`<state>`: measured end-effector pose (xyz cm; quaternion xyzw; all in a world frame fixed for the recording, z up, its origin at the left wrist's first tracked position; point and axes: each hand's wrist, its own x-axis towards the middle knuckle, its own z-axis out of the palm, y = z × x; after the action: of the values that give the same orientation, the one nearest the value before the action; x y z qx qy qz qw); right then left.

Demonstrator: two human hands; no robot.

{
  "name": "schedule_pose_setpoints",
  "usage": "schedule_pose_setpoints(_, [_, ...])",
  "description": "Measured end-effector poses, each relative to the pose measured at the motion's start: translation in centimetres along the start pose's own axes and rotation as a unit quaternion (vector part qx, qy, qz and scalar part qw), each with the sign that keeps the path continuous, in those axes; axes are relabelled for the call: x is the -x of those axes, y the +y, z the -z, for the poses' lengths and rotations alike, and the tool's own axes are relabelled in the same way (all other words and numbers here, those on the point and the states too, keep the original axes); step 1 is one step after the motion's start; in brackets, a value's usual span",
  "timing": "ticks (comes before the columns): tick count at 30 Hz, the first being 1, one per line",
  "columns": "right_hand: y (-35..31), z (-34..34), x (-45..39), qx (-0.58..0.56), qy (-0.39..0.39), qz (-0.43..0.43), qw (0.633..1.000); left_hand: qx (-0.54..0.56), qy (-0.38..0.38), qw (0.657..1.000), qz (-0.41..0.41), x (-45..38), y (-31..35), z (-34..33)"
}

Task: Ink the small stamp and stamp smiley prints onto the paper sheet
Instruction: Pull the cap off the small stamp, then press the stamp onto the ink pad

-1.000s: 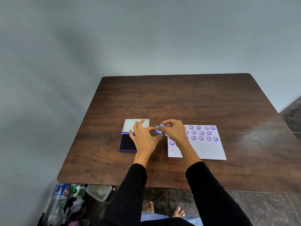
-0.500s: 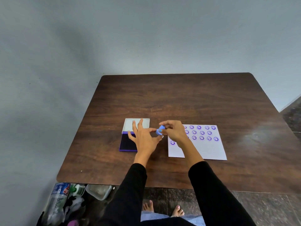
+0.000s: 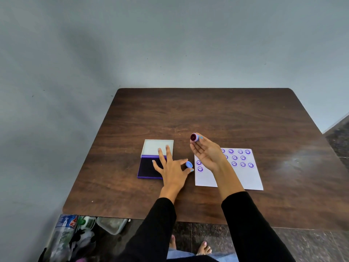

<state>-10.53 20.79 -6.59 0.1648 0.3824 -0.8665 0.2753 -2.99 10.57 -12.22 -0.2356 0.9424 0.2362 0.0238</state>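
Note:
My right hand (image 3: 206, 153) holds the small blue stamp (image 3: 194, 137) at its fingertips, raised above the table, its dark inked face turned toward me. My left hand (image 3: 172, 167) pinches the stamp's blue cap (image 3: 188, 164) between thumb and forefinger, its other fingers spread over the open purple ink pad (image 3: 146, 167). The pad's white lid (image 3: 151, 146) lies flipped back behind it. The white paper sheet (image 3: 245, 178) lies to the right and carries several purple smiley prints; my right forearm covers part of it.
The dark wooden table (image 3: 207, 114) stands against a grey wall. Under its left front corner sit plastic bottles (image 3: 66, 229) and a clear container (image 3: 111, 225). My bare feet (image 3: 202, 247) show on the tiled floor.
The two hands were together at the stamp. Now they are apart: the left hand has come away with the cap, and the right hand has lifted the stamp with its face up.

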Motion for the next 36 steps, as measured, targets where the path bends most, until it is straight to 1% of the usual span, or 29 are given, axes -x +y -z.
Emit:
schedule_pose_setpoints(3, [0.1, 0.0, 0.2, -0.069, -0.019, -0.026, 0.997, -0.012, -0.021, 1.0, -0.011, 0.3, -0.4, -0.7])
schedule_pose_setpoints(7, [0.5, -0.3, 0.2, -0.104, -0.025, -0.047, 0.993, -0.008, -0.022, 0.999, -0.031, 0.4, -1.3, -0.3])
schedule_pose_setpoints(9, [0.8, -0.6, 0.1, -0.129, -0.02, -0.055, 0.99, 0.007, 0.011, 0.999, -0.039, 0.7, -2.0, 0.0])
schedule_pose_setpoints(10, [1.1, -0.7, 0.1, -0.146, -0.017, -0.059, 0.987, 0.02, 0.041, 0.998, -0.036, 0.9, -2.5, 0.1])
schedule_pose_setpoints(13, [1.8, -1.4, 0.1, -0.177, -0.004, -0.08, 0.981, 0.038, 0.136, 0.99, 0.001, 1.6, -4.4, 0.6])
schedule_pose_setpoints(14, [2.2, -1.6, 0.1, -0.171, 0.0, -0.09, 0.981, 0.036, 0.153, 0.987, 0.023, 1.8, -5.1, 0.8])
schedule_pose_setpoints(16, [2.7, -1.8, 0.1, -0.151, 0.008, -0.097, 0.984, 0.036, 0.162, 0.984, 0.061, 2.1, -6.1, 1.0])
schedule_pose_setpoints(21, [4.5, -2.5, -0.5, -0.078, 0.041, -0.107, 0.99, 0.033, 0.138, 0.98, 0.136, 2.7, -8.3, 1.1])
schedule_pose_setpoints(23, [5.2, -2.8, -0.8, -0.068, 0.043, -0.117, 0.99, 0.025, 0.122, 0.981, 0.148, 2.8, -8.8, 1.0])
schedule_pose_setpoints(27, [6.3, -2.9, -1.5, -0.046, 0.024, -0.116, 0.992, 0.001, 0.115, 0.984, 0.138, 3.1, -8.9, 0.8])
schedule_pose_setpoints(31, [7.3, -3.2, -1.8, 0.028, 0.026, -0.091, 0.995, -0.011, 0.131, 0.983, 0.126, 3.2, -9.1, 0.6])
schedule_pose_setpoints(32, [7.6, -3.4, -1.8, 0.074, 0.033, -0.074, 0.994, -0.012, 0.132, 0.983, 0.125, 3.2, -9.1, 0.6])
schedule_pose_setpoints(33, [8.0, -3.5, -1.8, 0.146, 0.045, -0.046, 0.987, -0.012, 0.132, 0.983, 0.125, 3.1, -9.1, 0.5])
schedule_pose_setpoints(34, [8.4, -3.6, -1.8, 0.242, 0.063, -0.005, 0.968, -0.012, 0.133, 0.983, 0.124, 3.1, -9.1, 0.5])
schedule_pose_setpoints(35, [8.9, -3.5, -1.8, 0.35, 0.08, 0.047, 0.932, -0.011, 0.134, 0.983, 0.123, 3.1, -9.1, 0.5])
schedule_pose_setpoints(36, [9.3, -3.5, -1.7, 0.444, 0.085, 0.104, 0.886, -0.009, 0.136, 0.983, 0.122, 3.1, -9.2, 0.5])
